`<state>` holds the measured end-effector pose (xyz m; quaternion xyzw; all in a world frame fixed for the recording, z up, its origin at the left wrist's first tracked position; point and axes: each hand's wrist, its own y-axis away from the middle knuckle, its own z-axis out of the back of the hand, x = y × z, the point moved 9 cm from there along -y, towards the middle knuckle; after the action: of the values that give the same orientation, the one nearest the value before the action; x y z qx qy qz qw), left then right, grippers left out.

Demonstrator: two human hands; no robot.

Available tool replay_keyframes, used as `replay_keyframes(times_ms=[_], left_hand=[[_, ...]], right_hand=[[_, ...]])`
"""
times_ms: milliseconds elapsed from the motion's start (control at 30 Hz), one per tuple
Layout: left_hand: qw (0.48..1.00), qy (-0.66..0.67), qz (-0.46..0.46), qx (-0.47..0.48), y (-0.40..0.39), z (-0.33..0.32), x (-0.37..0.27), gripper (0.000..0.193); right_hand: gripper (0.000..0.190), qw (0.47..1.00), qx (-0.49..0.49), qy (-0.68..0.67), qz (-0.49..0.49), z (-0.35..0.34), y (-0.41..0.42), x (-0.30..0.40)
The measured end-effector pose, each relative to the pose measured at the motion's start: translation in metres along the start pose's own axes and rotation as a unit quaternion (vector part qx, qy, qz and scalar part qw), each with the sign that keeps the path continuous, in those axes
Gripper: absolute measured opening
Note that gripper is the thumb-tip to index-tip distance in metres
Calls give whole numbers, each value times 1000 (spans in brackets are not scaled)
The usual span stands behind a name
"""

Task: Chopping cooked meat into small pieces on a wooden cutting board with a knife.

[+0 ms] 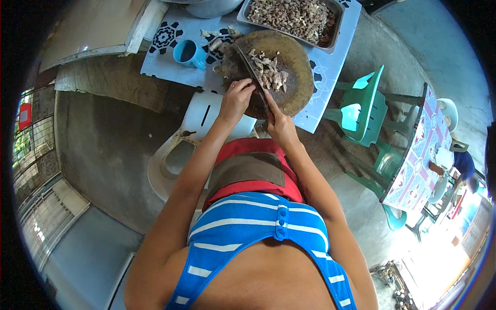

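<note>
A round wooden chopping board (pixel 301 73) lies on the table before me. My right hand (pixel 279 122) grips a knife (pixel 249 66), its index finger stretched along the blade's near end. The blade slants across the board, tip pointing away and to the left. My left hand (pixel 237 97) is at the near left of the board, fingers bent close to the blade; whether they hold a piece is hidden. Chopped cooked meat (pixel 272 73) lies in a small heap right of the blade. Larger scraps (pixel 216 44) sit along the board's left edge.
Behind the board stands a metal tray (pixel 330 48) full of chopped meat, beside a metal pot (pixel 211 8). A blue mug (pixel 198 57) is left on the patterned tablecloth (pixel 329 87). A white plastic chair (pixel 193 116) is below; green chairs (pixel 358 116), another table (pixel 416 159) and a person (pixel 463 164) are right.
</note>
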<state>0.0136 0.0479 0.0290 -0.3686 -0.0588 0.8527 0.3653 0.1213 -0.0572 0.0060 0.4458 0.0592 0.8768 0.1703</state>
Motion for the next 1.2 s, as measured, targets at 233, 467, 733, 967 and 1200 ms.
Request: replay_keyframes(times_ms=[233,467,733,967,1200], left_hand=[[1000,-12,1,-20,10,-5,5,17],[998,-43,-36,-15,1,1,-15,17],[967,139,195,-92,11,6,17,22],[975,69,197,-81,11,-6,18,18],[978,73,175,-88,10,-5,21,12]], right_hand=[[64,1000,13,8,-15,12,45,11],[64,1000,-5,-27,-7,1,-10,5],[67,1000,-14,-7,16,3,1,13],[62,1000,10,-6,-3,2,27,-5],[66,999,31,44,-7,-1,32,0]])
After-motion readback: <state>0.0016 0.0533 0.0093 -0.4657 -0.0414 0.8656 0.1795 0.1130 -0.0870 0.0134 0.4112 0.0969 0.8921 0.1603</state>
